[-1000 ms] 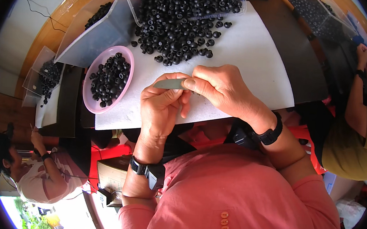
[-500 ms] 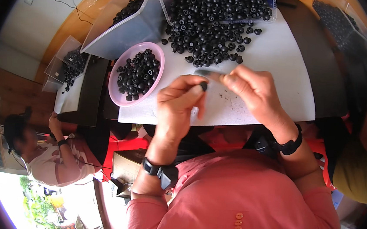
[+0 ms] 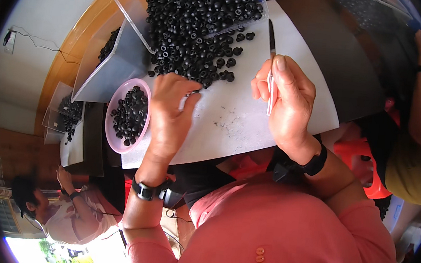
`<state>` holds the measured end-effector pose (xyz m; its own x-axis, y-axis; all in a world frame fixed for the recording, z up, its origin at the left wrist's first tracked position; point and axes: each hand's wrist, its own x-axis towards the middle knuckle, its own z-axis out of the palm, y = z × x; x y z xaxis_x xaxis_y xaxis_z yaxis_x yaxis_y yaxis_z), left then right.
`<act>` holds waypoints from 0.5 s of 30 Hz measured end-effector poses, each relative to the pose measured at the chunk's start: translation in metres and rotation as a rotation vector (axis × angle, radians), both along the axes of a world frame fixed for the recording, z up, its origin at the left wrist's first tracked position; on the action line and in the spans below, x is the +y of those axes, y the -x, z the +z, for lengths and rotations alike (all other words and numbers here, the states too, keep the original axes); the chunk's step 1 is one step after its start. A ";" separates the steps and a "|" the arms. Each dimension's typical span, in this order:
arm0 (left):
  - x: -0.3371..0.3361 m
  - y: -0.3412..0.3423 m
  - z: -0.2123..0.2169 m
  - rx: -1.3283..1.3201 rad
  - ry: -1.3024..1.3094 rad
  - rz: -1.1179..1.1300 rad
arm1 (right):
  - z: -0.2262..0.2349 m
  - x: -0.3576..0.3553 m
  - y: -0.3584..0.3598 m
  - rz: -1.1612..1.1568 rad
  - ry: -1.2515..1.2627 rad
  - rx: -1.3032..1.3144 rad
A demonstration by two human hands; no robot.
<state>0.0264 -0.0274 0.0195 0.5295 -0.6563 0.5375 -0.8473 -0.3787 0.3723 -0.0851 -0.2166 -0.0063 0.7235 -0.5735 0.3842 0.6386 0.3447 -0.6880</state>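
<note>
Head view: right hand (image 3: 291, 102) closed round knife (image 3: 271, 38), best pointed clear of part-open left hand (image 3: 169, 105), hold unclear, beside beads (image 3: 191, 42).

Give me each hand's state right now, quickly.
Left hand: fingers curved toward the thumb, beside the pile of black pieces; cannot tell whether it grips one.
Right hand: closed around a slim knife.

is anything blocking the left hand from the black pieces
Nothing visible: the left hand is at the near edge of the black pieces, and the knife in the right hand is off to the right.
</note>
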 end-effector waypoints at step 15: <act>-0.060 -0.011 -0.016 -0.230 -0.168 -0.157 | 0.002 0.001 0.001 -0.003 0.072 0.051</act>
